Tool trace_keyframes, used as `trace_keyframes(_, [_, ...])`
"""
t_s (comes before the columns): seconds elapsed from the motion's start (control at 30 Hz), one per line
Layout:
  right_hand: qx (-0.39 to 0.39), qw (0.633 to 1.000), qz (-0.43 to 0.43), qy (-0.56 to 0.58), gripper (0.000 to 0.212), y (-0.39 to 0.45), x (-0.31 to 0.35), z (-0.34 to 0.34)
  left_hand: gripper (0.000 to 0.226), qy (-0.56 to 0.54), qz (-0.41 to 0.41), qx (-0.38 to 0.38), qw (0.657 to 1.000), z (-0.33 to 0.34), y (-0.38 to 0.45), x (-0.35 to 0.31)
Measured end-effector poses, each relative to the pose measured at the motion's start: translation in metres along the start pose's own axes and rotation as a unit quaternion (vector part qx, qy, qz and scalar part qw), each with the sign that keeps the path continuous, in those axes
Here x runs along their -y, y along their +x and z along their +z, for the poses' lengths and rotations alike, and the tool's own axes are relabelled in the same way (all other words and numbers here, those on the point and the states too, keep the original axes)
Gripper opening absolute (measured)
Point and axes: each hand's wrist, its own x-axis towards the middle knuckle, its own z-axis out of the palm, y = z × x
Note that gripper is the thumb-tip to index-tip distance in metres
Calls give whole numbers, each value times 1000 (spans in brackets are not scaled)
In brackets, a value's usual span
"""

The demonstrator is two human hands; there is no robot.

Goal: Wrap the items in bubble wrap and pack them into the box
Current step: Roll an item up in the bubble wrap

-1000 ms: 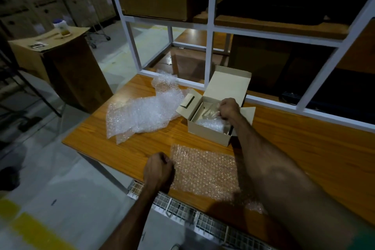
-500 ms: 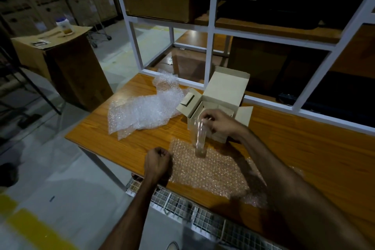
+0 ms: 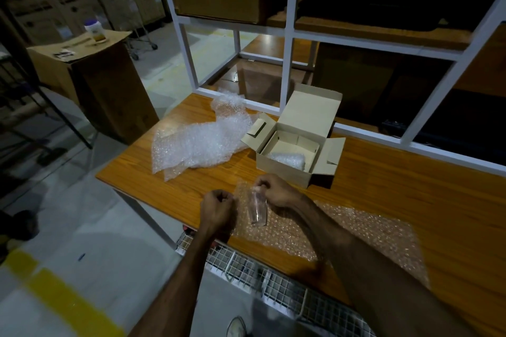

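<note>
Holding one wrapped item (image 3: 287,160), the box (image 3: 282,172) sits open; right hand (image 3: 276,190) fingers grip a glass (image 3: 257,209)

We read no text anywhere: the dark marks on the stacked cartons (image 3: 68,5) and the jar (image 3: 94,31) label are too dim and small.

Right hand (image 3: 276,190) pinches the rim of a clear glass (image 3: 256,209), glass upright over the near bubble wrap sheet (image 3: 356,230) at lower centre. Left hand (image 3: 217,208) fisted at the sheet's left edge, probably gripping it, too dim to confirm. Open box (image 3: 284,169) right of centre holds one wrapped bundle (image 3: 289,160). Loose bubble wrap (image 3: 200,142) piled left of box on the wooden table (image 3: 410,186).
</note>
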Motion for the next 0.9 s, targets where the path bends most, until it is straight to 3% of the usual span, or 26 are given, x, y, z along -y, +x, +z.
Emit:
trace_keyframes(0.47, [-71,997,-27,19,10,0,-13,10,11,-197,-28,58,978,9,1,-9])
trace_keyframes(0.6, [-79,996,-29,42,10,-3,-16,9,10,-211,-19,90,973,14,-9,-20])
trace_keyframes(0.9, [-91,993,-26,69,11,-3,-21,10,39,-184,22,80,979,26,-22,-17])
